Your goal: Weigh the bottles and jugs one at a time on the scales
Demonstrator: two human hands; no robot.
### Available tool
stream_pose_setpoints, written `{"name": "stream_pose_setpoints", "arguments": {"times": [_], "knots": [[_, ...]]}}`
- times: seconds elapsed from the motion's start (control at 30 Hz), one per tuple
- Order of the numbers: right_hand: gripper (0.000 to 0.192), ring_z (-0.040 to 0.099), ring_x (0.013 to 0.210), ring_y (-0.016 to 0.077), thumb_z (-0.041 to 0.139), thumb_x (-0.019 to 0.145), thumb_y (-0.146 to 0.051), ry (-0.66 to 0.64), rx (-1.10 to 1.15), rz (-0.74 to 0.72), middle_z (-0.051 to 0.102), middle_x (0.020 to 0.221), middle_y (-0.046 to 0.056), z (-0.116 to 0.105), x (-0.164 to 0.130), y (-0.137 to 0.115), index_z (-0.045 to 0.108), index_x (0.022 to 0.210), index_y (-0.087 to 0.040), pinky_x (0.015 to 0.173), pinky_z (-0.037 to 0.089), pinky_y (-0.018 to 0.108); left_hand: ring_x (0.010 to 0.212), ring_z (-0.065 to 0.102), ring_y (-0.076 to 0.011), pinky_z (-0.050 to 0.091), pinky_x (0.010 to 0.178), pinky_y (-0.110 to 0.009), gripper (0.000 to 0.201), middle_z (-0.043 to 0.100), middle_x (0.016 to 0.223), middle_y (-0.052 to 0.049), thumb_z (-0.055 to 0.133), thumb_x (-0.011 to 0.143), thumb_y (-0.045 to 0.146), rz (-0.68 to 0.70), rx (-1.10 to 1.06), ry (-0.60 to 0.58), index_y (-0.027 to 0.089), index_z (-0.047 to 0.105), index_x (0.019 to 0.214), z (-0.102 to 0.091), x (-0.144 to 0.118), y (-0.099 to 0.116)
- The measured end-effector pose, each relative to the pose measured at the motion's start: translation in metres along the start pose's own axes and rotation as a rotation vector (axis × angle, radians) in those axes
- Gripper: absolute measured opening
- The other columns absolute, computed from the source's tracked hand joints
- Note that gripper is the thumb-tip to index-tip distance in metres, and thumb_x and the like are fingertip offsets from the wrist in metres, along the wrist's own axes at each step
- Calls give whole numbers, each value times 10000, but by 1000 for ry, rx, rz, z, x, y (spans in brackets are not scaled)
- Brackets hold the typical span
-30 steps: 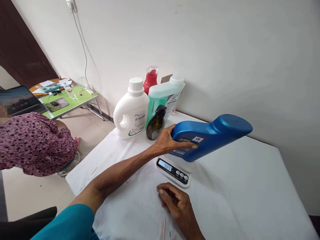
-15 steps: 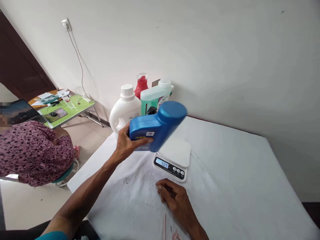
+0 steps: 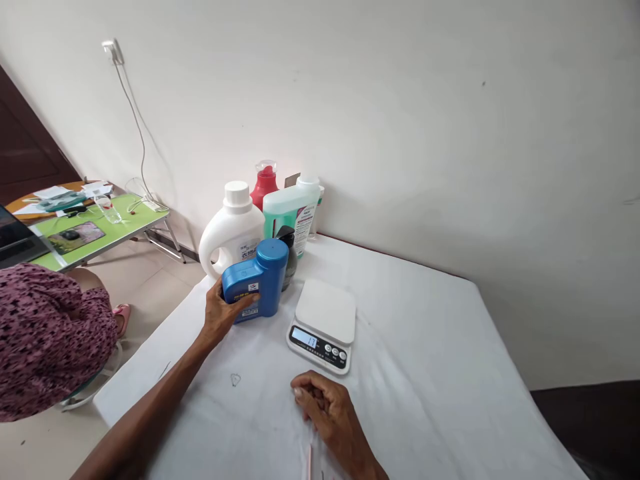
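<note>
My left hand (image 3: pixel 220 315) grips a blue bottle (image 3: pixel 256 279) that stands upright on the white table (image 3: pixel 425 373), just left of a white digital scale (image 3: pixel 324 323). The scale's platform is bare and its display is lit. My right hand (image 3: pixel 327 410) rests on the cloth in front of the scale, fingers curled loosely, holding nothing. Behind the blue bottle stand a white jug (image 3: pixel 231 229), a dark pump bottle (image 3: pixel 287 250), a green bottle (image 3: pixel 290 212) and a red bottle (image 3: pixel 264 181) near the wall.
Another person in a patterned purple top (image 3: pixel 47 333) sits at the left beside the table. A low green table (image 3: pixel 95 230) with small items stands beyond them. A cable hangs down the wall (image 3: pixel 133 113). A pinkish stick (image 3: pixel 309 463) lies by my right wrist.
My left hand lifted the blue bottle off the scale, swung it left and set it upright on the table. The scale's reading dropped. My right hand stayed put.
</note>
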State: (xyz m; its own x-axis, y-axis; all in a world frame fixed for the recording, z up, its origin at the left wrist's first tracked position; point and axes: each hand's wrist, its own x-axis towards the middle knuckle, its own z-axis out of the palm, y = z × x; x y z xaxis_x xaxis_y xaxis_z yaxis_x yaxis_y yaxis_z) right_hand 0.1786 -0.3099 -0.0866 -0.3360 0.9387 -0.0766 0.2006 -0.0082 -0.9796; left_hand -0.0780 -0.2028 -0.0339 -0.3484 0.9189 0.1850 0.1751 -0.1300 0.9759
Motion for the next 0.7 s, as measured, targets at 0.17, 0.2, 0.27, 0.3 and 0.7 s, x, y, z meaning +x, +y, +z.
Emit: {"name": "stream_pose_setpoints", "arguments": {"times": [0.17,0.2,0.27,0.3,0.7], "knots": [[357,718,840,262,684,965,-580,82,-168,-96,775,934,98,-40,-12,-56,817,1003,-251,783,593,355,1109,707,-307,618,937,-449,709,724,1206,-109,934,731,500,393,278,155,202,629,1298,-12,-8,0],[330,725,869,276,704,954,-568,94,-214,-124,781,949,98,-57,-7,-74,821,987,-262,792,599,362,1204,674,-328,598,1000,-480,769,686,1298,-129,947,730,457,560,340,238,211,593,1366,-13,-14,2],[308,718,854,279,708,946,-558,190,-309,-167,772,915,85,-95,20,-105,806,936,-266,764,593,365,1296,623,-327,572,1065,-479,815,636,1361,-148,938,760,343,864,398,303,209,535,1455,-9,-32,6],[303,702,824,267,699,946,-551,295,-364,-181,758,879,71,-113,41,-117,788,902,-264,762,586,368,1276,632,-306,582,1053,-446,781,642,1327,-146,903,801,295,967,390,252,197,520,1474,-4,-42,7],[792,655,1277,358,800,721,-457,623,-405,-97,644,1450,201,-160,351,-80,569,1433,-199,1039,565,505,1430,607,-363,604,1109,-525,747,564,1572,-205,620,1036,386,500,427,-490,261,250,1672,31,-75,-71]]}}
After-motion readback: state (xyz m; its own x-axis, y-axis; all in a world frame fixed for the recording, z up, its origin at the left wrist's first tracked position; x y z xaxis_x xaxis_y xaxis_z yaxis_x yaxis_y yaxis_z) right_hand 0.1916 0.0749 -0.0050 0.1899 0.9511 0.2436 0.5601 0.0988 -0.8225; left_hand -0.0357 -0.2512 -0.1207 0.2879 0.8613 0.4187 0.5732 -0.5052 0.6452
